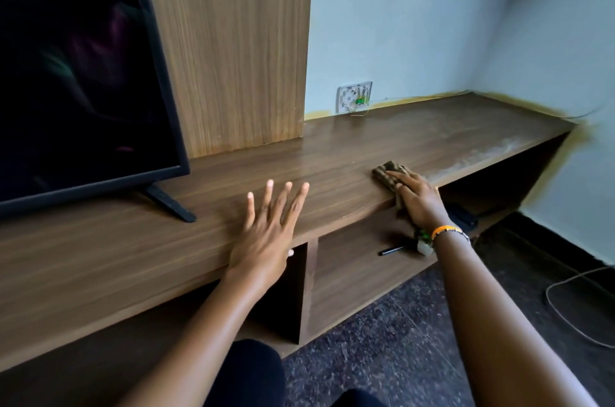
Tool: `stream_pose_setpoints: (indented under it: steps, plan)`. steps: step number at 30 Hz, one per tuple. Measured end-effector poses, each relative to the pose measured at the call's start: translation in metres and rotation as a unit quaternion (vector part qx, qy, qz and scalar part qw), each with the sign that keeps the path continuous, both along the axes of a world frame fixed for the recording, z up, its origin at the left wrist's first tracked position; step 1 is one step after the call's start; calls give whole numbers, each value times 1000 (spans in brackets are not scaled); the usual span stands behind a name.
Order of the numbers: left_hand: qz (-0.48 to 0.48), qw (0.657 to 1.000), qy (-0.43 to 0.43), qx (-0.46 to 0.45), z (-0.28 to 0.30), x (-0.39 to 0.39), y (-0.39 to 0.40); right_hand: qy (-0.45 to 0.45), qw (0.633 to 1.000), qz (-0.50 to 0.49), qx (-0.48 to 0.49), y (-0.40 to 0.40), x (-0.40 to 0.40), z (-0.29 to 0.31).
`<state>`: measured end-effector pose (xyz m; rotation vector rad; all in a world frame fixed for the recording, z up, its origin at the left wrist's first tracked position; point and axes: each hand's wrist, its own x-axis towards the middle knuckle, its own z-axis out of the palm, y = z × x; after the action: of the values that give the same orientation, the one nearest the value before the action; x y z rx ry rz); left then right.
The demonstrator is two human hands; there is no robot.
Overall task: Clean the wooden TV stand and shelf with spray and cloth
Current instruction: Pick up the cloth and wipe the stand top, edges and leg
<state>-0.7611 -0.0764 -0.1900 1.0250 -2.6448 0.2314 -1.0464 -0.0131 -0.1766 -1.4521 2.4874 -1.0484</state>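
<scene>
The long wooden TV stand (349, 153) runs across the view from lower left to upper right. My right hand (417, 198) presses a folded brown-green cloth (387, 173) flat on the stand's top at its front edge; part of the cloth hangs over the edge under my palm. My left hand (269, 226) rests flat on the top with fingers spread, thumb curled under the front edge, holding nothing. A dusty pale patch (482, 153) shows on the top to the right of the cloth. No spray bottle is in view.
A black TV (83, 73) stands on the left of the stand on a black foot (171, 203). A wooden back panel (233, 40) rises behind. A wall socket (354, 97) sits above the top. The lower shelf holds a black pen (392, 250) and a dark object (461, 215). A cable (572, 310) lies on the floor.
</scene>
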Motion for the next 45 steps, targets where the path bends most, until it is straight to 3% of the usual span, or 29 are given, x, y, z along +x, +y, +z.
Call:
stream_pose_setpoints:
  steps: [4,6,11,15,18,23,26,29,31,34,36,38,42,45]
  plan:
    - [4,1000,-7,23,2,-5,2,16,991,-58,119,-17,-4,9]
    - [5,1000,-7,29,4,-5,2,77,986,-41,141,-20,18,11]
    - [8,1000,-9,23,6,-5,5,186,970,147,47,-10,114,0]
    - [33,997,-18,67,8,-7,3,169,970,174,16,2,112,-1]
    - [35,993,14,113,9,-22,-7,178,973,147,14,-4,78,-1]
    - [-9,995,69,69,10,-63,-4,143,988,42,39,-8,-18,1]
    - [-12,995,56,85,4,-72,-9,102,989,-27,102,-21,-72,9]
    - [-22,990,93,100,9,-71,-3,98,972,-62,204,-42,-73,17]
    - [-37,981,143,121,12,-72,-1,162,959,15,232,-59,-39,18]
    - [-48,951,222,208,20,-73,-3,209,943,212,149,-81,39,15]
    - [-52,960,211,178,28,-77,-7,198,924,295,141,-92,67,11]
    - [-48,961,207,176,33,-81,-9,168,923,312,148,-98,61,12]
    - [-23,981,61,180,26,-85,-15,158,942,238,177,-118,-1,19]
    - [-43,989,36,136,21,-87,-17,144,959,152,192,-127,-73,17]
